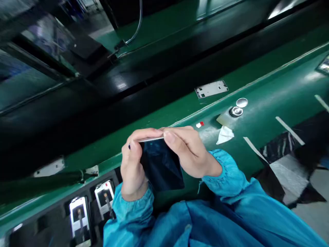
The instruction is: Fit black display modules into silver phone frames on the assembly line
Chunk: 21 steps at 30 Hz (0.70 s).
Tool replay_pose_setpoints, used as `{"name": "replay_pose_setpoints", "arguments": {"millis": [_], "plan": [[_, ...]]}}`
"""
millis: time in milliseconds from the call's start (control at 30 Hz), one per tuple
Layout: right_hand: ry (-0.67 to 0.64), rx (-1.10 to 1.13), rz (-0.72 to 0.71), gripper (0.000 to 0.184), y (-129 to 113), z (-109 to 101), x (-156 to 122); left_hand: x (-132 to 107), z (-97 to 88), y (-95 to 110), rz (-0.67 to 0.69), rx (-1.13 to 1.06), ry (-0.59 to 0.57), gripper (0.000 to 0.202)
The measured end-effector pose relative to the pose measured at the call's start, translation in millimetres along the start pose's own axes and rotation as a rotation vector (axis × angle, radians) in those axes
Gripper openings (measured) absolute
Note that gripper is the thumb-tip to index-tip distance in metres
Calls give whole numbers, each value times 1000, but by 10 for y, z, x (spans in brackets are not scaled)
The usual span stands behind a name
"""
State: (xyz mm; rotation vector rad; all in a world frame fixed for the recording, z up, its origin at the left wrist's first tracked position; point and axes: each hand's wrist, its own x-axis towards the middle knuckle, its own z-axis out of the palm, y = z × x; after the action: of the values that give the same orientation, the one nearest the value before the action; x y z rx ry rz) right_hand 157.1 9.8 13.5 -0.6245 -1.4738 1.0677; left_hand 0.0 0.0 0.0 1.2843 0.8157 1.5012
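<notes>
Both my hands hold a dark glossy phone panel [161, 166] with a silver top edge, tilted toward me over the green bench. My left hand [132, 166] grips its left side, fingers curled over the top edge. My right hand [186, 151] pinches the top right edge, thumb and fingers closed on it. Both arms wear blue sleeves.
A silver phone frame [211, 89] lies on the dark conveyor belt beyond. Round metal caps [235, 111], a white wipe [224, 134] and a small red-white tab [199, 124] lie on the green bench [269, 96]. A black tray [84, 212] with phone parts is at lower left.
</notes>
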Motion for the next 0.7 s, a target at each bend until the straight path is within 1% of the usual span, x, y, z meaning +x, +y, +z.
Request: {"name": "replay_pose_setpoints", "arguments": {"millis": [67, 133, 233, 300, 400, 500, 600, 633, 700], "plan": [[-17, -1, 53, 54, 42, -34, -13, -52, 4, 9, -21, 35, 36, 54], [-31, 16, 86, 60, 87, -58, -21, -92, -6, 28, -23, 77, 48, 46], [-39, 74, 102, 66, 151, -65, -26, -124, -34, 88, 1, 153, 15, 24], [-40, 109, 115, 68, 189, -55, -36, -129, -36, 142, 21, 185, -17, 21], [-44, 159, 161, 71, 228, -32, -70, -133, 1, 209, 13, 130, -67, 26], [-41, 173, 242, 75, 242, -17, -114, -147, 38, 231, -19, 40, -56, 38], [-59, 150, 320, 74, 229, -33, -122, -142, 29, 201, -82, -48, -55, 50], [-77, 137, 327, 72, 220, -45, -109, -129, 15, 182, -109, -73, -49, 51], [-121, 72, 293, 65, 206, -66, -60, -80, -22, 143, -154, -92, 20, 53]]}}
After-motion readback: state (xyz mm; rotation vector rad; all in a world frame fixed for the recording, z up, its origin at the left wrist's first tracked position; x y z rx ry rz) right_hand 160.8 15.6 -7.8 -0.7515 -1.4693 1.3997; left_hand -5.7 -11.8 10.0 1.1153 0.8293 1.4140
